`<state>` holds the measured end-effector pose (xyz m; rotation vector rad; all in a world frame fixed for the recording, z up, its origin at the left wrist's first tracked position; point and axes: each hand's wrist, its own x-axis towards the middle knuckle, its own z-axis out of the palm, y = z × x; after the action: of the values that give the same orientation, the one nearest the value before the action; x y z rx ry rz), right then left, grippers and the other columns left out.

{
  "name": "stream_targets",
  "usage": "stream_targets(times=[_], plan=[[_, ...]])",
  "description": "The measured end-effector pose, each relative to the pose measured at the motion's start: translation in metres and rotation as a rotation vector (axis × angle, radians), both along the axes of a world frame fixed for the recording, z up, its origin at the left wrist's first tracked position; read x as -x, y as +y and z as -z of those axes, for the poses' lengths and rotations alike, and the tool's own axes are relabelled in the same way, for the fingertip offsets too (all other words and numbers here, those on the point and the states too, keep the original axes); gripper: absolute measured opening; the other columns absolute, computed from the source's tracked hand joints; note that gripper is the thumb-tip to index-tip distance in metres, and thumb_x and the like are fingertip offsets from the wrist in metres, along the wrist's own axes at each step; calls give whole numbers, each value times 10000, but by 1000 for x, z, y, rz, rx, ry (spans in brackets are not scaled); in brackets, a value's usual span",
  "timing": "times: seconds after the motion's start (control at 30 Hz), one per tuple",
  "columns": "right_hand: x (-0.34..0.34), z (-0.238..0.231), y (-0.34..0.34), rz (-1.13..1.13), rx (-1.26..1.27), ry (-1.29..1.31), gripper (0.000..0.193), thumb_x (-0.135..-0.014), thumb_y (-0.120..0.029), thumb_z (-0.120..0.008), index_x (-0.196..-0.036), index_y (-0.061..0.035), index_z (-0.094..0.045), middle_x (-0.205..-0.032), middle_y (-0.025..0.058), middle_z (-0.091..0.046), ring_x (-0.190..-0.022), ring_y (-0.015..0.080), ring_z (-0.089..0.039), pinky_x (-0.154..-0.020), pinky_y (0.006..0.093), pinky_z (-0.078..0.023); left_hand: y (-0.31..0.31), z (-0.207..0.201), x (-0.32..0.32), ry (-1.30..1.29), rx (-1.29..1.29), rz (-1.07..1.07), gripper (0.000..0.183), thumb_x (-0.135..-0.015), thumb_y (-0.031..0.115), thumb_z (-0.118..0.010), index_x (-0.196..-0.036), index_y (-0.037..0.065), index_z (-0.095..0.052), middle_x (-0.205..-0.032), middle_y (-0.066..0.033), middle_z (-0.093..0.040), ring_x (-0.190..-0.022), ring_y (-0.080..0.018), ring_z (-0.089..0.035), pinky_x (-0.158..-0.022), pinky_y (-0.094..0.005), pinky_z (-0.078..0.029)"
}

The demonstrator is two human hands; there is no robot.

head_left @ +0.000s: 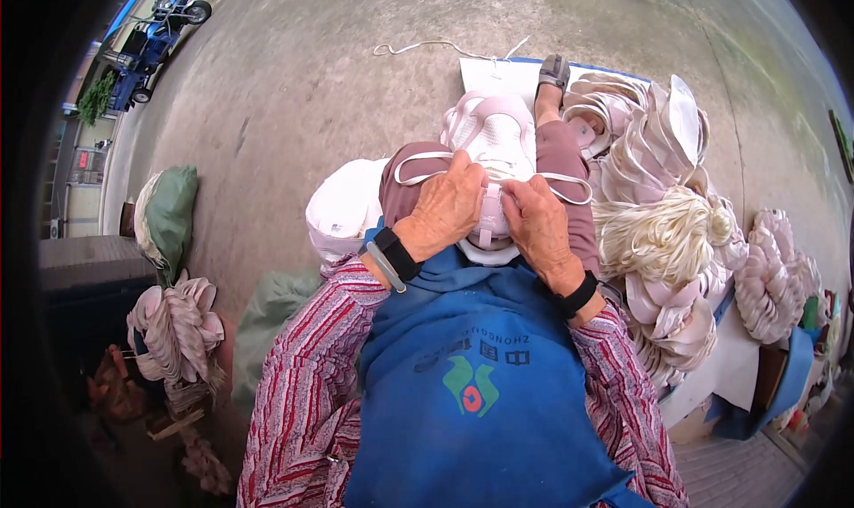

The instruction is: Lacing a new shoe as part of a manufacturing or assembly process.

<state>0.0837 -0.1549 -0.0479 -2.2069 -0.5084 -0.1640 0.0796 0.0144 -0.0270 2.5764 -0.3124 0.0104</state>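
A white and pink shoe upper (489, 139) lies across my lap, its toe pointing away from me. My left hand (452, 198) is closed in a pinch at the upper's throat, on a white shoelace (418, 156) that loops out to the left. On the other side, my right hand (539, 223) has its fingers pressed together on the lace, and another loop sticks out at the right. Between the hands shows the pink tongue and heel opening. The exact grip on the lace ends is hidden by the fingers.
At my right lie stacked shoe uppers (663, 139) and a thick bundle of cream laces (658, 241). Another white upper (342, 201) sits by my left knee. Green sacks (171, 214) and more uppers (178, 317) stand at the left. A loose lace (427, 44) lies on the concrete floor ahead.
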Motion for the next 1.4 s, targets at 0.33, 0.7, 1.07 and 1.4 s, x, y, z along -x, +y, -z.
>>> stream_targets(times=[0.33, 0.7, 1.07, 1.4], plan=[[4, -15, 4, -74, 76, -2, 113, -816, -103, -611, -913, -47, -611, -848, 162, -546, -746, 363, -588, -629, 435, -469, 8, 14, 12, -83, 133, -25, 111, -844, 106, -556, -893, 9, -534, -925, -190, -490, -768, -383, -570, -655, -448, -479], [-7, -10, 1, -155, 158, -123, 67, -771, -78, -619, -825, -38, -607, -787, 187, -533, -688, 395, -568, -590, 462, -449, 3, 12, 12, -284, 166, -1, 128, -799, 100, -551, -874, 9, -499, -898, -203, -486, -780, -382, -547, -656, -446, -460], [-10, -31, -33, -260, -216, 471, 160, -832, -157, -629, -816, 2, -635, -639, 32, -556, -588, 110, -507, -550, 258, -412, -11, 14, 15, -431, 59, 168, 161, -781, 157, -597, -910, 64, -623, -822, -115, -555, -829, -278, -561, -726, -405, -433], [-16, -47, -45, -161, -329, 655, 310, -902, -261, -545, -785, 17, -614, -562, -16, -451, -534, 71, -390, -491, 251, -302, -93, -56, 55, 58, 747, 712, 211, -925, 142, -507, -971, -41, -603, -867, -179, -603, -860, -331, -582, -761, -404, -458]])
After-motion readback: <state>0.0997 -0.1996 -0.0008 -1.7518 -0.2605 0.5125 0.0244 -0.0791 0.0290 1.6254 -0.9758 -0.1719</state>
